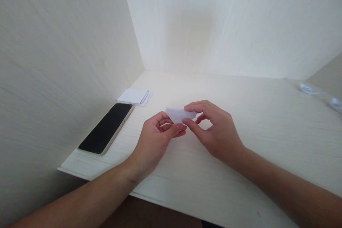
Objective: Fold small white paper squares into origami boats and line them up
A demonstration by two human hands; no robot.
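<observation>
A small piece of white paper (177, 114), folded to a roughly triangular shape with its long edge on top, is held between both hands above the table. My left hand (159, 135) grips its lower left part, the thumb pressed near the bottom point and the other fingers behind. My right hand (216, 128) pinches the right side, with the index finger along the top edge and the thumb on the front. The fingers partly hide the paper's right end and lower point.
A dark-screened phone (107, 128) in a light case lies at the left, along the side panel. Behind it rests a small stack of white paper (133, 96). Two crumpled white pieces (307, 89) lie at the far right. Pale panels (213, 25) close off the back and left of the table (253, 114).
</observation>
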